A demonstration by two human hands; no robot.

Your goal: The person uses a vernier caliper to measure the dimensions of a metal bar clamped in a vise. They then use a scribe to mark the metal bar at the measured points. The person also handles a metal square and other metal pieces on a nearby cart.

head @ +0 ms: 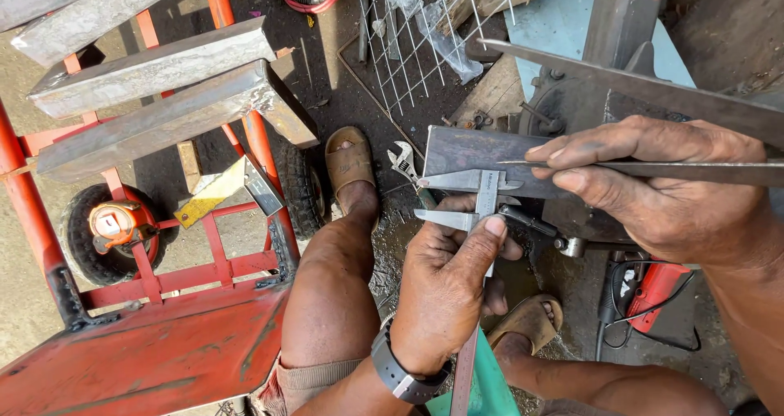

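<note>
My left hand point(447, 289) grips a steel vernier caliper point(474, 197), thumb on its slide, with the jaws pointing left. My right hand point(653, 179) pinches a thin flat metal strip point(694, 171) that runs off to the right. The strip's end lies at the caliper's head, over a dark steel plate point(465, 151). A watch sits on my left wrist. My knees and sandalled feet are below the hands.
A red metal cart point(163, 334) with a wheel point(106, 228) stands at left, carrying steel angle bars point(155, 122). An adjustable wrench point(402, 159) lies on the ground by my foot. Wire mesh point(416, 32) is behind it; a red power tool point(653, 289) with cable lies at lower right.
</note>
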